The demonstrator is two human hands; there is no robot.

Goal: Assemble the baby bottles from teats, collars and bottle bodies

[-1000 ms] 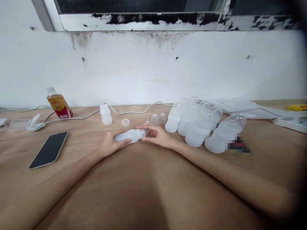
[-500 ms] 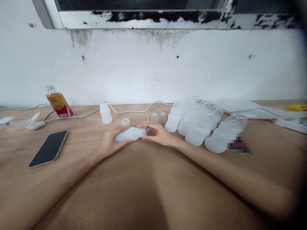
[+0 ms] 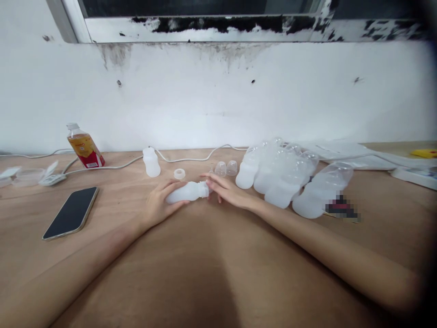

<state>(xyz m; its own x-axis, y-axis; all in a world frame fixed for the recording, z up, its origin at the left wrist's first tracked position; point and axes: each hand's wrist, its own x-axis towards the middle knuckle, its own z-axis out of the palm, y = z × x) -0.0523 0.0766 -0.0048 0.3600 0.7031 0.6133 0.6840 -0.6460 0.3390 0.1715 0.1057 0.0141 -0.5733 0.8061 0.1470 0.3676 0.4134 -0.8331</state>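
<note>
A frosted white baby bottle (image 3: 184,193) lies on its side above the table, its neck end pointing right. My left hand (image 3: 161,202) is wrapped around its body, thumb below and fingers over the far side. My right hand (image 3: 227,190) is at the collar and clear teat end, with fingertips against the collar; part of that end is hidden behind the fingers. Just beyond my left hand lies a white collar ring (image 3: 179,173). Behind my right hand stand two clear domed caps (image 3: 220,169), with a small clear teat partly showing beside them.
An open frosted bottle (image 3: 151,163) stands at the back left. Several capped baby bottles (image 3: 276,191) cluster on the right. A phone (image 3: 71,213), a drink bottle (image 3: 85,148) and a white cable (image 3: 191,160) are on the wooden table, with plastic bags (image 3: 355,157) at the back right.
The fingers of my right hand have shifted round the bottle's collar, and the index finger is now straighter. My left hand keeps its hold on the bottle almost in place.
</note>
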